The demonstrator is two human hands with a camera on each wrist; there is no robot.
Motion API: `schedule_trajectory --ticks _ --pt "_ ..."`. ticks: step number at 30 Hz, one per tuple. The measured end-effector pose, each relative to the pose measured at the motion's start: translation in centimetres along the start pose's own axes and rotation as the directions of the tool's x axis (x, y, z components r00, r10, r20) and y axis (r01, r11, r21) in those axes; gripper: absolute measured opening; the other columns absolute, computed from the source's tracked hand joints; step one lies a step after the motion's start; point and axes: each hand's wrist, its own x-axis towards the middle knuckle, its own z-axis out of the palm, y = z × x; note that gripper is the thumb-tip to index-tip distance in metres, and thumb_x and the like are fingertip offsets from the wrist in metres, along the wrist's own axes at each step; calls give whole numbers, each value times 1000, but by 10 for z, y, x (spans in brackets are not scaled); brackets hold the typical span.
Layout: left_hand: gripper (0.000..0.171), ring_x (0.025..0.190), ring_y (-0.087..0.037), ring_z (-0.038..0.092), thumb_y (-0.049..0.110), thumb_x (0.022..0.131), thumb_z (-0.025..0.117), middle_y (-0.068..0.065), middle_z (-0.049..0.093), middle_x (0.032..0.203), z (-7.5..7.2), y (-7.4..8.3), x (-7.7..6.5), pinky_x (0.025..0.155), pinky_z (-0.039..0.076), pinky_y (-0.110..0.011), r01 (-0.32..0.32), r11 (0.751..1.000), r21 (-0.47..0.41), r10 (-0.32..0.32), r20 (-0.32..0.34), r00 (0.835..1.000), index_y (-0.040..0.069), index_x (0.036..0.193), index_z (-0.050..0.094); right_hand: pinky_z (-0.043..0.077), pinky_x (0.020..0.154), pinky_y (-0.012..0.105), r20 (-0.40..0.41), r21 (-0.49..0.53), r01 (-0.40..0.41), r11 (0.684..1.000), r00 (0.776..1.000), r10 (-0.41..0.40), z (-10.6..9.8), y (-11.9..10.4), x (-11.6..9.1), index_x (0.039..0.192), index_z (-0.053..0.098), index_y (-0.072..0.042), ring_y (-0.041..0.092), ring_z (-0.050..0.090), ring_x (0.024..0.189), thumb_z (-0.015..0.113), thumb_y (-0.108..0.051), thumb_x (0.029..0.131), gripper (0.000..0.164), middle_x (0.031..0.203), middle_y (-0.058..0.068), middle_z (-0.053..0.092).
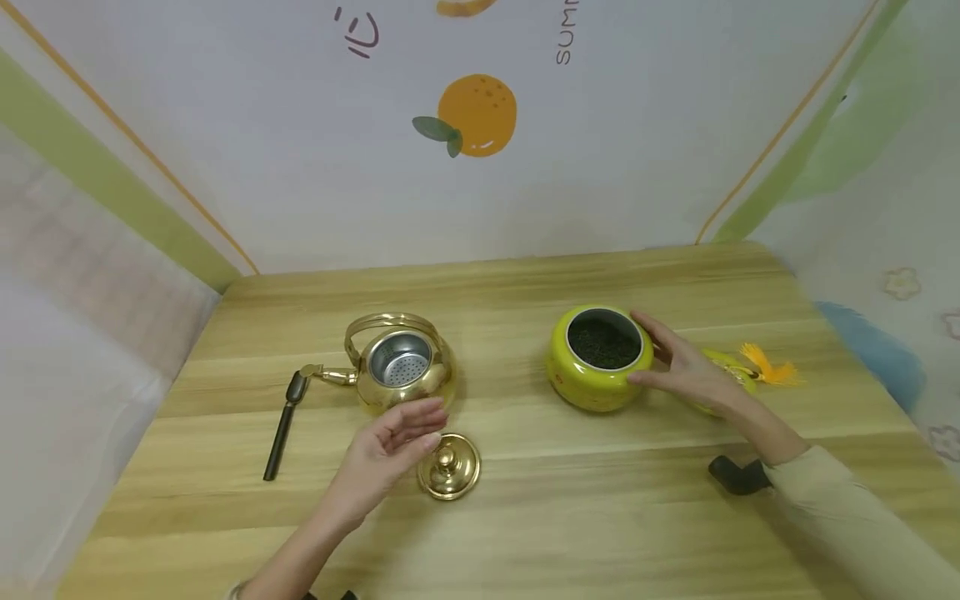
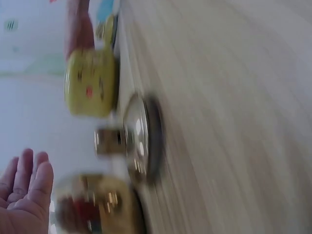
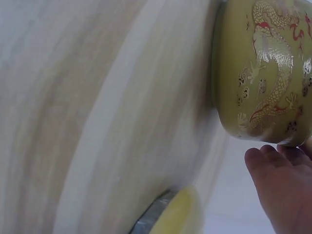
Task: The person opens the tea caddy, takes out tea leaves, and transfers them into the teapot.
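Observation:
My right hand is at the right side of a yellow jar, thumb and fingers spread, with the fingertips right at its wall. Dark dried leaves lie inside the jar, and a gold dragon decorates its outside. My left hand hovers with loosely bent fingers and nothing in them. Just right of it, a round gold lid with a knob lies on the table. Behind the hand stands a gold teapot, uncovered, with a perforated steel strainer in its mouth.
A small dark scoop with a long black handle lies left of the teapot spout. Behind my right hand is the yellow jar lid with an orange tassel. The wooden table meets a printed white backdrop.

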Motion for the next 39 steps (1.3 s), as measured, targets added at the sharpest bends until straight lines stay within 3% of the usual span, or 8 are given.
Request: schedule_trajectory --ticks 5,10,16,18,20,29,34,39 --pt "35 99 -9 63 10 90 62 -23 63 113 -30 -6 -12 84 52 -18 12 995 94 1 -136 991 -5 121 56 29 94 -2 -8 3 12 1000 1000 -12 -1 1 1 150 11 -2 45 20 137 69 -7 85 88 155 22 11" --pt "32 89 -1 63 16 90 64 -11 68 102 -60 -19 -23 76 53 -15 91 968 234 -24 -276 961 -3 115 60 31 94 -1 -7 3 24 1000 1000 -24 1 3 3 150 11 -1 46 21 136 69 -6 85 87 155 23 10" --pt "26 78 12 56 9 86 68 -17 68 97 -94 -37 -37 68 49 -7 145 858 493 81 -410 909 -3 109 62 33 92 -1 -12 -14 23 1000 1000 -24 2 3 2 150 11 0 47 23 135 68 -7 85 86 155 23 11" --pt "28 76 15 52 9 85 69 -18 68 98 -104 -41 -41 65 48 -5 193 824 532 81 -449 890 -3 109 62 33 92 -1 -11 -17 27 999 1000 -27 2 3 2 149 11 0 47 23 134 68 -7 85 86 155 23 11" --pt "32 74 16 50 12 85 70 -20 66 100 -114 -44 -46 62 47 -5 246 813 527 42 -476 879 -4 111 59 32 92 -2 -11 -23 25 999 1000 -25 2 3 2 150 11 0 47 23 134 68 -7 85 87 155 23 11" --pt "52 70 17 47 24 85 71 -27 61 110 -137 -54 -55 58 49 -10 421 745 517 -155 -479 864 -8 120 50 33 92 -1 -23 -11 40 999 999 -41 2 4 0 151 13 -5 48 21 134 68 -5 85 86 154 23 13" --pt "54 77 -7 60 23 86 70 -28 60 109 -141 -57 -55 58 49 -14 457 714 531 -220 -449 866 -10 121 47 33 92 -1 -23 2 44 999 999 -44 2 5 1 151 13 -5 48 22 134 68 -5 85 86 154 23 12" --pt "51 84 -25 63 19 85 69 -23 61 100 -144 -57 -53 58 47 -15 465 694 549 -251 -421 872 -12 120 47 33 93 -1 -22 15 33 999 999 -32 2 5 2 151 13 -5 46 20 136 68 -5 85 86 155 21 11"
